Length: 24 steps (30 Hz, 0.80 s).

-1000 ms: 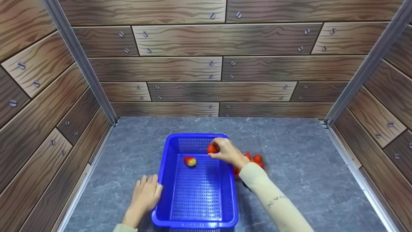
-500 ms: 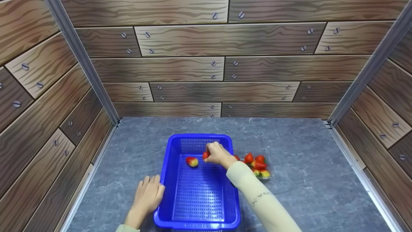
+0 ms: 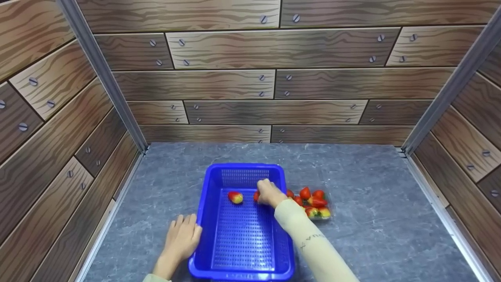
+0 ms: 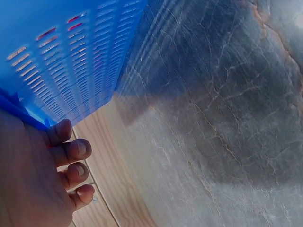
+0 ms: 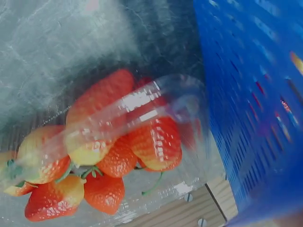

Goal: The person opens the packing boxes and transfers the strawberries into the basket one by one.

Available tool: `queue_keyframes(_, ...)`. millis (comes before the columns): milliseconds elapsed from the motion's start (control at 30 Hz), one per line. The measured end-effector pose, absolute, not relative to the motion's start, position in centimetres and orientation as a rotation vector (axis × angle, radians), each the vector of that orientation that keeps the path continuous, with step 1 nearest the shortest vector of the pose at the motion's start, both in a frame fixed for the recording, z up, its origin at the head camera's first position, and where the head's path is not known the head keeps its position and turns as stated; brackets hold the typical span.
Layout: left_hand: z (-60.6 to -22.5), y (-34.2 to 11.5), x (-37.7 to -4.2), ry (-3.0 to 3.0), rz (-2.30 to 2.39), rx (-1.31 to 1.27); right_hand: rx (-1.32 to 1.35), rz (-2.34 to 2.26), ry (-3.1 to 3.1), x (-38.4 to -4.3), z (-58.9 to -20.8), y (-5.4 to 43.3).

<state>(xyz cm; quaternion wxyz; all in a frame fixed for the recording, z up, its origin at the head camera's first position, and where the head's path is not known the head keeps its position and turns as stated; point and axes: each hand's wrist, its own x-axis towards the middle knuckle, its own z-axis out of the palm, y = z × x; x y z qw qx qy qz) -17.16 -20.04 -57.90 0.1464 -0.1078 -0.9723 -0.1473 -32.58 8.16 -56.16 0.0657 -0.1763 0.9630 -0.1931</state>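
Blue basket (image 3: 241, 275) on the desk (image 3: 383, 196).
We see the right hand (image 3: 271, 194) inside it at a partly hidden strawberry (image 3: 256, 196); the fingertips are obscured, so we cannot tell whether it grips. The left hand (image 3: 182, 236) touches the basket's left side; we cannot tell its grip. A 2nd strawberry (image 3: 235, 197) lies in the basket; more strawberries (image 3: 318, 202) are in a clear container (image 5: 191, 101) right of it.

Grey marble-veined tabletop (image 3: 375, 196) across lower half of head view. Directly on it: blue perforated basket (image 3: 240, 275), lower centre of frame; clear container (image 5: 190, 101) with strawberries (image 3: 317, 202), just right of basket.
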Motion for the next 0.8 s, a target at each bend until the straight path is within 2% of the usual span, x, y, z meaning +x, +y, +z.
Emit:
queue_keyframes(333, -57.99, -19.99, -17.29, -2.759, -0.427, -0.315, -0.658, -0.603, 2.875, -32.67, -57.0, 8.32)
queue_keyframes(800, -57.91, -20.03, -17.21, -2.79, -0.435, -0.315, -0.655, -0.547, 2.869, -32.38, -56.87, 8.33)
